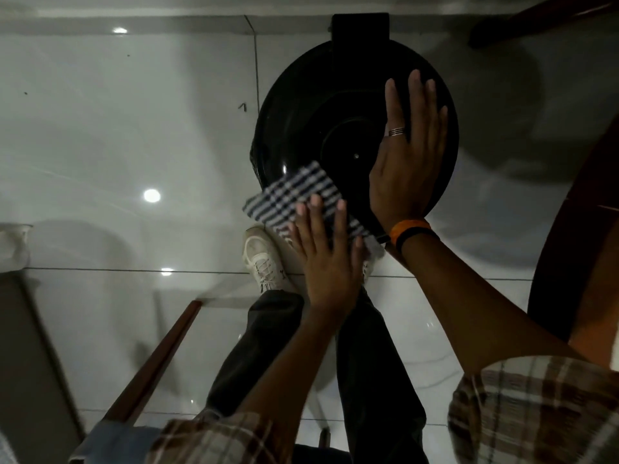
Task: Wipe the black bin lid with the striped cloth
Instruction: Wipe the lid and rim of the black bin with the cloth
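Note:
The round black bin lid (311,115) lies below me on a bin standing on white floor tiles. A blue-and-white striped cloth (294,192) rests flat on the lid's near left rim. My left hand (326,252) presses on the cloth's near part with fingers spread flat. My right hand (407,152) lies flat and open on the right half of the lid, a ring on one finger and an orange-and-black band at the wrist. The cloth's near edge is hidden under my left hand.
My white shoe (263,254) stands at the bin's foot. A dark round wooden table edge (569,209) rises on the right. A wooden rail (157,360) runs at the lower left. The wall base lies just behind the bin's hinge block (360,26).

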